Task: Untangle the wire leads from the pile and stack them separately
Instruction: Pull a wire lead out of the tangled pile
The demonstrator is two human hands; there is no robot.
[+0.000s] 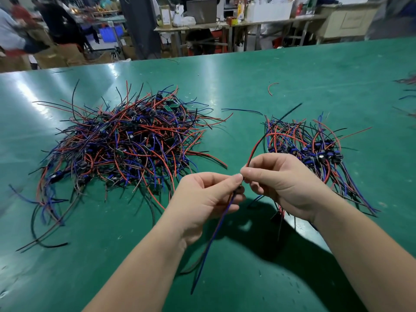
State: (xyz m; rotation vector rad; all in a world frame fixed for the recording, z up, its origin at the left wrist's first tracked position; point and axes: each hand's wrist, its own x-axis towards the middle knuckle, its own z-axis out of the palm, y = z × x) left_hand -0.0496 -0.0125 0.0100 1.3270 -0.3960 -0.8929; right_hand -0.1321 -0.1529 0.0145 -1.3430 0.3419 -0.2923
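Your left grip (207, 194) and right grip (276, 181) both pinch one red, blue and black wire lead (254, 149) above the green bench (292, 75) (between the big tangled pile (126, 140) and the neat stack (315, 149)). Pull slowly so its ends don't snag.

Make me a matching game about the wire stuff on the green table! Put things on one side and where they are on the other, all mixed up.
Things:
1. tangled pile
2. neat stack
3. wire lead
4. short red scrap

Places:
A. lying alone, far across the table
B. on the person's right side
C. pinched between the left hand and the right hand
D. on the person's left side

Pairs: 1-D, 2-B, 3-C, 4-A.
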